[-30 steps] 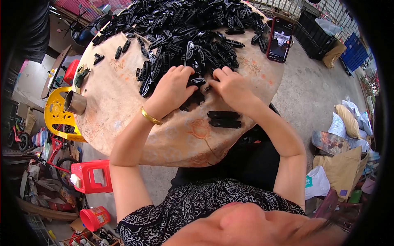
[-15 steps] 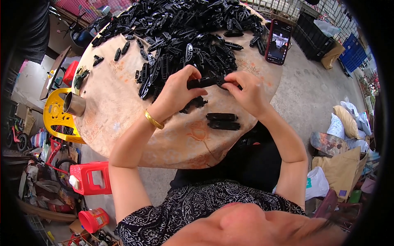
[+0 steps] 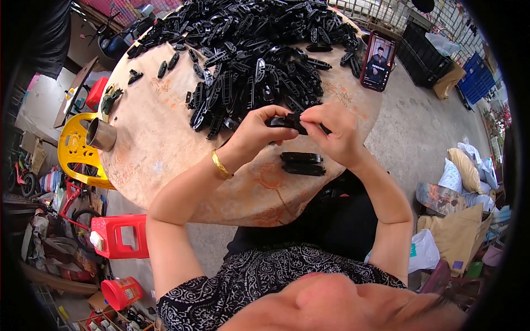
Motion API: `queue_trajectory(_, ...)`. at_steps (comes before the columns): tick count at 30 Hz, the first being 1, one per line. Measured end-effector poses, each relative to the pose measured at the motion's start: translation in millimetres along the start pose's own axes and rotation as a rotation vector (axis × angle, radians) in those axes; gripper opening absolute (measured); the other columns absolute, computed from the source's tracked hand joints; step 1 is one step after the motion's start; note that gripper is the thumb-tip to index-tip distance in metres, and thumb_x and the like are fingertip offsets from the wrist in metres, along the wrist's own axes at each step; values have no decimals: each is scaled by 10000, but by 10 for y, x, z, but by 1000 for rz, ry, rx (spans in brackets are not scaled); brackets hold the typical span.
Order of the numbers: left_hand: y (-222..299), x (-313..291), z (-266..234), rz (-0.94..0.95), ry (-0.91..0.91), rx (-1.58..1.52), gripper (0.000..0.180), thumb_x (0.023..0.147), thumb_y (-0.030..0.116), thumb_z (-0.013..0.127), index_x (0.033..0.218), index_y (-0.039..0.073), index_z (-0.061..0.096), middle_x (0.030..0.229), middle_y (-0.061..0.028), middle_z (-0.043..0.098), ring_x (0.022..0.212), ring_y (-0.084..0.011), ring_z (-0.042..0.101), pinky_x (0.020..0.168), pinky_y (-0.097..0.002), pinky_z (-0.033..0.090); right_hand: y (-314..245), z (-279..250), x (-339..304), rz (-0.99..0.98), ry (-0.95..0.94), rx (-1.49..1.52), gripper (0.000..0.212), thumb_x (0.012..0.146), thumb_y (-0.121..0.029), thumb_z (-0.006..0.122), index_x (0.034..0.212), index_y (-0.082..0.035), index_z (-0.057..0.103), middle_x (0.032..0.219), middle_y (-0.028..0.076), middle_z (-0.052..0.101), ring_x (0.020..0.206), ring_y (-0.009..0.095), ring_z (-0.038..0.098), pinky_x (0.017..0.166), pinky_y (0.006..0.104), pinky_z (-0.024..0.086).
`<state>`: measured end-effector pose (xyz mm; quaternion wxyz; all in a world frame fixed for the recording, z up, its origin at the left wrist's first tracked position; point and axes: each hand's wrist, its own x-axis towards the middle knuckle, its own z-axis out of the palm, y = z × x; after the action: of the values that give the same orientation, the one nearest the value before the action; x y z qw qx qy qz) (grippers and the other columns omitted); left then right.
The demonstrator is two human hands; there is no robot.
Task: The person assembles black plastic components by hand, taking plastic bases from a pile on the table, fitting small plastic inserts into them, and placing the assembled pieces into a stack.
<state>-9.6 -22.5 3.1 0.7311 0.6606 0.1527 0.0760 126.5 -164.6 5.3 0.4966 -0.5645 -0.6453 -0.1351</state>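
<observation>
Chair (image 3: 74,148), yellow, at the far left, just beside the table (image 3: 160,149) edge; red stool (image 3: 118,236) and red tub (image 3: 121,291) below it on the floor. Metal cup (image 3: 100,134) on the table's left rim. Round table with bare tan top on its left and near side, open room there. Heap (image 3: 254,60) of black plastic parts covers the far half, reaching almost to the hands. Left hand (image 3: 256,132), gold bangle (image 3: 222,164) at the wrist, fingers curled, pinching the left end of a black part (image 3: 290,121) held just above the table near the heap's edge. Right hand (image 3: 334,132) pinches the part's right end, fingertips pressed together. Two finished pieces (image 3: 302,164) lie side by side below the hands, near the table's front edge. Phone (image 3: 379,60) stands at the right rim. Bags (image 3: 466,171) and crates (image 3: 425,52) on the floor, far right.
</observation>
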Motion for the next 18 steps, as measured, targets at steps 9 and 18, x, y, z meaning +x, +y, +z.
queue_trajectory(9, -51, 10, -22, 23, -35, -184, 248, 795, 63, 694, 1011, 33, 576, 857, -45, 638, 739, -96, 606, 686, -224, 504, -9, 13, -15, 105, 9, 86, 93, 724, 13, 666, 804, -25, 636, 787, 107, 635, 693, 250, 619, 600, 299, 497)
queue_trajectory(18, -148, 35, -5, 101, -17, -369, 265, 835, 84, 655, 1080, 38, 565, 971, -37, 628, 887, -110, 600, 785, -247, 507, -108, 20, -72, 65, 1, -55, 107, 709, 6, 659, 805, -26, 625, 789, 98, 631, 700, 270, 617, 611, 312, 504)
